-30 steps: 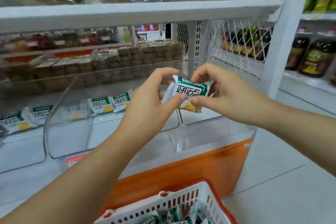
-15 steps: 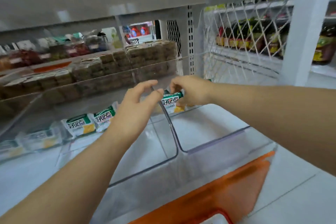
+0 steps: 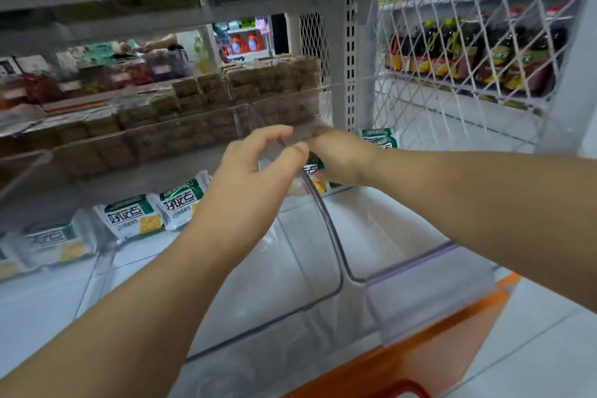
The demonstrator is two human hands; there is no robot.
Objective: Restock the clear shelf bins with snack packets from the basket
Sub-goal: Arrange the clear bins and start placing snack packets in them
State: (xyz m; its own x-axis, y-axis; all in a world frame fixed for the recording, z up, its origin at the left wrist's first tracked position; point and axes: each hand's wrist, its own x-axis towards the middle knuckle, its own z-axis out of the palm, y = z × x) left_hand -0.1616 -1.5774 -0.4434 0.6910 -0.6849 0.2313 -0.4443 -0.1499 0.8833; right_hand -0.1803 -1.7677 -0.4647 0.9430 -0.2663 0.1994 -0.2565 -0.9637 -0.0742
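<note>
Gripping the snack packet [image 3: 313, 170], right hand [image 3: 342, 157] holds green end up.

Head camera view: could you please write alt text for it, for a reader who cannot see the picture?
A person's right hand holds a green-and-white snack packet at the back of a clear shelf bin, while the left hand is open beside the bin's divider. Matching packets lie in the neighbouring bin to the left.
</note>
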